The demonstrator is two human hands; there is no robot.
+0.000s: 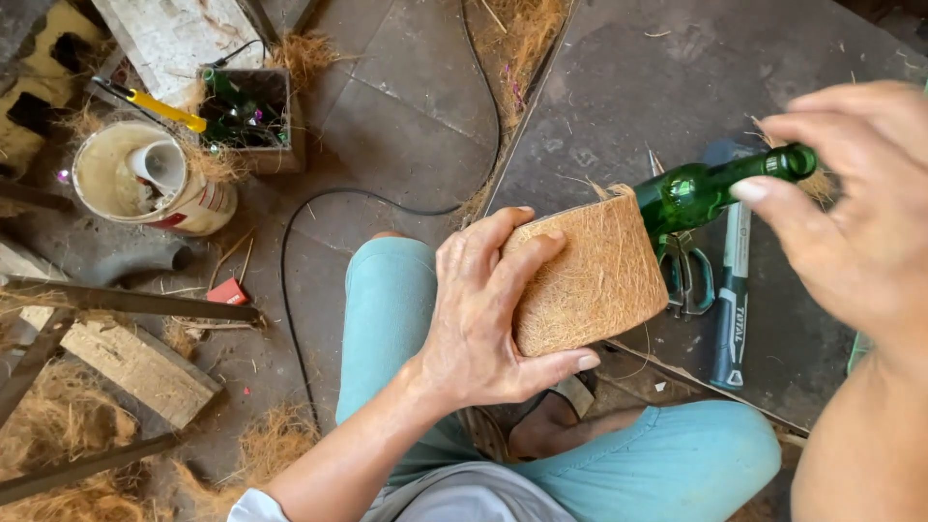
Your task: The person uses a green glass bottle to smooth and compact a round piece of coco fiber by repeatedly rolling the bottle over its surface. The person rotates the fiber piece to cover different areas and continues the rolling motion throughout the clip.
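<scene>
Green glass bottle (710, 188), wrapped around its body in a sheet of brown coconut fibre (588, 275), lies almost level between your two hands above your lap and the edge of the dark metal work plate (619, 87). Your left hand (483, 314) is closed around the fibre wrap, thumb under and fingers over the top edge, pressing the sheet against the glass. Your right hand (855, 217) pinches the bottle's neck near the mouth with the fingertips, steadying it. By the look of it you are at the wrapping stage: the sheet is round the body but its edge is only held by your grip, not fixed. A careful next move would call for keeping the left hand tight so the wrap does not spring open.

On the plate just under the bottle lie green-handled scissors (688, 275) and a blue and black marker pen (733, 290), both near your right hand. Down on the floor to your left stand a white plastic bucket (155, 184), a yellow-handled tool (159, 106) and a small box of green glass pieces (246, 111). A black cable (290, 280) loops past your knee, and loose fibre is scattered about.
</scene>
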